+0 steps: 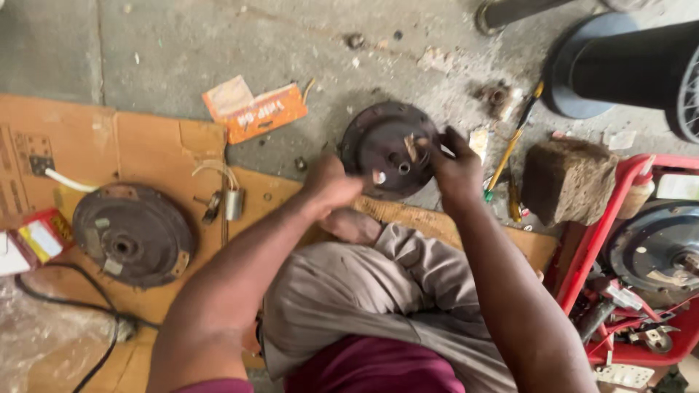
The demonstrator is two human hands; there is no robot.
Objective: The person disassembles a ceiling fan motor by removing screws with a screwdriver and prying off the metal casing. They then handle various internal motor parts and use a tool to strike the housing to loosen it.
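Grey concrete floor (218,44) under flattened brown cardboard (145,145); dark round rusty metal motor cover (389,149) stands tilted on edge between both hands, beyond the knees. Right hand (455,171) grasps its right rim; left hand (331,182), blurred, touches its left edge, grasp unclear.

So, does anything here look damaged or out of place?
Yes. Both round metal covers, one at the hands and one on the cardboard, look rusty and grimy. A torn orange packet lies on the concrete floor.

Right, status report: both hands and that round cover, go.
Left hand and right hand both on the dark rusty round metal cover, held on edge. Exact grip blurred. Brown stone block to the right, apart.
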